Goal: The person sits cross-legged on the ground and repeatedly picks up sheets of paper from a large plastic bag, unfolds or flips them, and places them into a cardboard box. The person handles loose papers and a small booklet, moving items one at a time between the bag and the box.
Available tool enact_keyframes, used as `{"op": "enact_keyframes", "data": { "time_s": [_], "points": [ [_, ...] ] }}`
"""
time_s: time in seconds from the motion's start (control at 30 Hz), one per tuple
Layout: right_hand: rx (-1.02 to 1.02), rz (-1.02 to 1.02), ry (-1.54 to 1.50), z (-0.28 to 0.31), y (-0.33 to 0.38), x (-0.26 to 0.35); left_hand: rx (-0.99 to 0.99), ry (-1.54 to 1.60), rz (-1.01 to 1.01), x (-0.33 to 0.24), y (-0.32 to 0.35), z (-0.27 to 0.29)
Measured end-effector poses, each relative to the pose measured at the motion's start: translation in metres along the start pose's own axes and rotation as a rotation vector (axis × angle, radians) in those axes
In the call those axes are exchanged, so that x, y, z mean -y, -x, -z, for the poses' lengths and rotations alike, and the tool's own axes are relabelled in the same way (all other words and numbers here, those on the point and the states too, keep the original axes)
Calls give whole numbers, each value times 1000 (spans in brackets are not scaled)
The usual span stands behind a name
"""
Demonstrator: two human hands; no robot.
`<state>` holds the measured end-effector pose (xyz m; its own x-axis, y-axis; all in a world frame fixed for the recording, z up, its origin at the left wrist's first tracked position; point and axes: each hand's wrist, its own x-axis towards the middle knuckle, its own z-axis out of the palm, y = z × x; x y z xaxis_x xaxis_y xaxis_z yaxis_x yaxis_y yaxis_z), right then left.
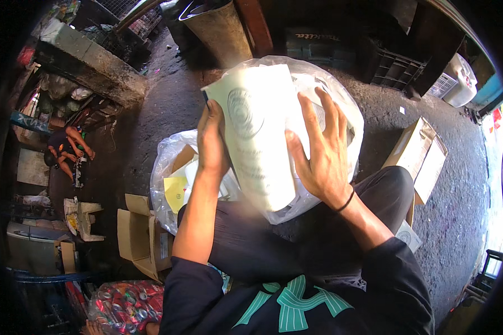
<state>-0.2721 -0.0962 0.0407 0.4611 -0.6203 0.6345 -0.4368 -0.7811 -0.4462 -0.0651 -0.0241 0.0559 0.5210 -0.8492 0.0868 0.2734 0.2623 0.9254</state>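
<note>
Head view: the white paper stack (257,156), perhaps a thick booklet, is held up in front of the person, its long axis running away from the lap with a slight lean to the left at the far end. A round grey emblem (246,113) marks its upward face. The left hand (213,139) grasps the left long edge, fingers partly hidden by the paper. The right hand (318,146) lies at the opposite long edge, fingers spread and released, thumb tip at or just over that edge; whether it presses cannot be told. Thus the paper lies between both hands, directly left of the right thumb, with the left hand bearing it.

Below is a large clear plastic bag (356,114) holding white paper, its rim showing beyond the stack's far end and past the right fingers. Left of this bag's rim, close by, a smaller plastic bag (161,162) holds a yellow sheet (175,192). Farther out, an open cardboard box (133,245) stands near the left forearm and another carton (411,146) beyond the right knee. Bare ground (450,184) gives room right of that carton.
</note>
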Motion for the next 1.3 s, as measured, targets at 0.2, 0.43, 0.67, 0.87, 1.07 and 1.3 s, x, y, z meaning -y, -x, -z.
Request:
{"op": "enact_keyframes", "data": {
  "time_s": [0.2,0.43,0.67,0.87,1.07,1.3],
  "points": [
    [293,-322,-370,-25,26,15,58,-63,273,54,39,41],
    [170,-428,-619,-45,31,-13,-24,-15,373,74,35,47],
    [171,-506,-599,-42,29,-28,-106,-7,439,92,30,47],
    [98,-485,-402,-47,41,-31,-193,4,506,116,26,47],
    [33,-400,-136,-42,35,-35,-308,5,578,144,15,54],
    [280,-656,133,-93,81,-74,-660,-404,203,82,-40,100]
  ]
}}
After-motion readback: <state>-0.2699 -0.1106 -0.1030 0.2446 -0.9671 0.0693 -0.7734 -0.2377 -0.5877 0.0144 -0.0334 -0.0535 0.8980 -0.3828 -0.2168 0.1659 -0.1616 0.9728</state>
